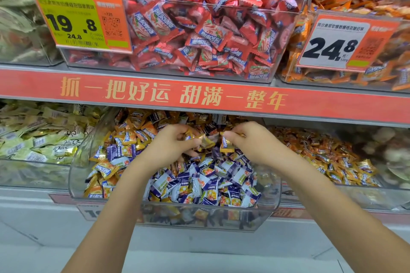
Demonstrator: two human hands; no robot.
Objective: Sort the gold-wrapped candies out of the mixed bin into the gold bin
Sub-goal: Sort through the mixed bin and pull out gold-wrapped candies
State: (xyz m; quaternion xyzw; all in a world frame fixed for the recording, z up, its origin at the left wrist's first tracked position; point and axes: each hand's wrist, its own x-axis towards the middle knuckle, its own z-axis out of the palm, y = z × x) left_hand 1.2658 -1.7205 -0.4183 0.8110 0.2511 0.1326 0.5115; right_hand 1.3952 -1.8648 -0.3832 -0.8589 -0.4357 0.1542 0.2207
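The clear mixed bin (75, 162) on the lower shelf holds purple-and-white candies (210, 186) in front and gold-orange candies (124, 137) at the left and back. Both hands are inside it, above the pile. My left hand (170, 144) grips a few gold-wrapped candies (205, 141) in curled fingers. My right hand (248, 139) pinches one gold-wrapped candy (226, 144) that hangs from its fingertips. The gold bin (332, 157) with only gold-orange candies stands directly to the right.
A red shelf strip (199, 97) with gold lettering runs just above my hands. Above it stand a bin of red candies (199, 29) and an orange-candy bin (295, 35) with price tags. A bin of pale green-gold wrappers (40, 139) lies at the left.
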